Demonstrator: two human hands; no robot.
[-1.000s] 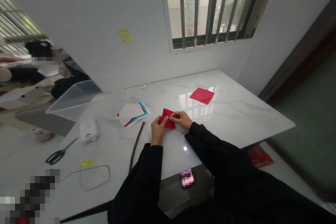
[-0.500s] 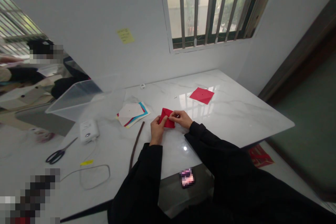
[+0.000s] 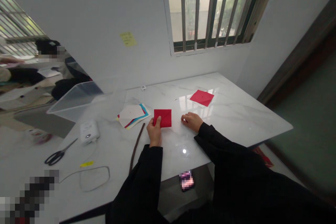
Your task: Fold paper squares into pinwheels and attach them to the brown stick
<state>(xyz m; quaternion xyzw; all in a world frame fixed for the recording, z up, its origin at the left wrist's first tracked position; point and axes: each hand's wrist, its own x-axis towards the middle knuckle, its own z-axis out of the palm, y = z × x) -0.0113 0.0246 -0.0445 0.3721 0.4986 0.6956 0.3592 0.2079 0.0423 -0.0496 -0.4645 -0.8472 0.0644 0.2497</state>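
Note:
A small folded red paper point(image 3: 165, 117), nearly square, stands tilted above the white marbled table. My left hand point(image 3: 154, 131) grips it at the lower left corner, thumb on the near face and the other fingers mostly hidden behind it. Faint crease lines cross its surface. To the right of it, apart from the paper, my right hand point(image 3: 193, 121) is low over the tabletop with its fingers curled together. Whether anything lies between those fingertips is too small to make out.
Red sheets point(image 3: 201, 97) lie at the back right, with coloured papers point(image 3: 131, 114) left of my hands. A brown strip point(image 3: 137, 143), scissors point(image 3: 56, 155), a white device point(image 3: 89, 132) and a clear plastic box point(image 3: 76, 99) are further left. Another person sits beyond.
My right hand has let go of the red paper and moved right, away from it. My left hand now holds the paper alone, turned so its edges are nearly level.

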